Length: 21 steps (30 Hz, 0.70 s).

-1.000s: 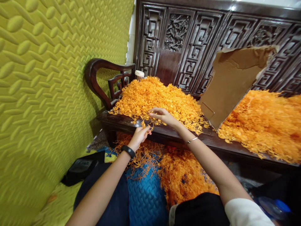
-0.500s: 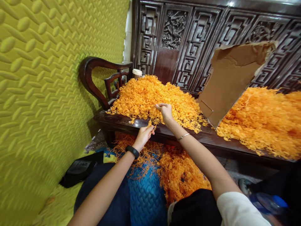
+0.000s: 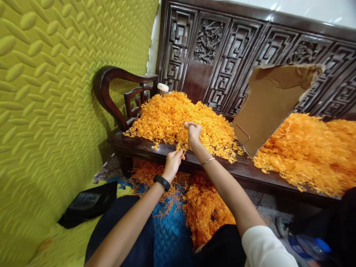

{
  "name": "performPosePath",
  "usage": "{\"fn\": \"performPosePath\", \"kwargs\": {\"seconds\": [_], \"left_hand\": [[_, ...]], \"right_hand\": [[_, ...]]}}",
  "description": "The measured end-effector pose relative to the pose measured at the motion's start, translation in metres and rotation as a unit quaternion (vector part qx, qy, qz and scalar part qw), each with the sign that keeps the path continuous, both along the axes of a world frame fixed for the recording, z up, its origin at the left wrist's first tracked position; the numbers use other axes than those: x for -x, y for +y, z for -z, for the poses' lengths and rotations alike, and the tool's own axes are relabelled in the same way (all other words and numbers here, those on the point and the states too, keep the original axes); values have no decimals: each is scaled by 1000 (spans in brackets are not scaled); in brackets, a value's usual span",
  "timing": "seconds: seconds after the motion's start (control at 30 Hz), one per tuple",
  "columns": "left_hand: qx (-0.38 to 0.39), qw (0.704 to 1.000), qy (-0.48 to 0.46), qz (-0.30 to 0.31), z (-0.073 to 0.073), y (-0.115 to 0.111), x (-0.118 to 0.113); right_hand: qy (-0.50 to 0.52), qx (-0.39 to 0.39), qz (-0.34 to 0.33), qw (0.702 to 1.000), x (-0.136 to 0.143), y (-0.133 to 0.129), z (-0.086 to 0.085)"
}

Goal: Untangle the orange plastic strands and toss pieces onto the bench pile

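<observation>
A heap of small curly orange plastic pieces [image 3: 164, 115] lies on the dark wooden bench [image 3: 139, 145] in front of me. My left hand [image 3: 172, 165], with a black band at the wrist, is closed at the bench's front edge. A few orange strands stick up from between its thumb and finger. Just above and to the right, my right hand [image 3: 194, 134] is held over the front of the heap, fingertips pinched together. Whatever it may hold blends into the orange behind it.
A cardboard sheet [image 3: 274, 104] stands between this heap and a second orange heap [image 3: 311, 152]. Below the bench lie thin orange strands [image 3: 158, 185] and more orange pieces [image 3: 205, 207]. A black bag [image 3: 89, 204] is at left, a bottle [image 3: 308, 246] at right.
The view has shifted slightly. Both hands stay close together at the front of the heap, the left still closed on orange strands and the right still pinched.
</observation>
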<state>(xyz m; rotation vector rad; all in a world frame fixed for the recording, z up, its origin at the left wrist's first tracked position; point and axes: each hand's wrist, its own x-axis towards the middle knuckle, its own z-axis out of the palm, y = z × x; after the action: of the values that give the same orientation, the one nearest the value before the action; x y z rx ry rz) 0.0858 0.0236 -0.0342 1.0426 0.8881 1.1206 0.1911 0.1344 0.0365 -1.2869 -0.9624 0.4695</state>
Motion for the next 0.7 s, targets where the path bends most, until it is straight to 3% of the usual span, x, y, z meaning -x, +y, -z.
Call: {"fn": "performPosePath", "kwargs": {"seconds": [0.13, 0.23, 0.53, 0.7], "left_hand": [[4, 999, 26, 32, 17, -15, -5], [5, 998, 36, 48, 22, -15, 0], [7, 999, -9, 37, 6, 3, 17], [-19, 997, -76, -25, -3, 9, 20]], "right_hand": [[10, -42, 68, 997, -37, 9, -29], [9, -45, 62, 997, -58, 8, -34], [-15, 47, -60, 997, -68, -2, -14], [-32, 107, -181, 977, -64, -19, -17]]}}
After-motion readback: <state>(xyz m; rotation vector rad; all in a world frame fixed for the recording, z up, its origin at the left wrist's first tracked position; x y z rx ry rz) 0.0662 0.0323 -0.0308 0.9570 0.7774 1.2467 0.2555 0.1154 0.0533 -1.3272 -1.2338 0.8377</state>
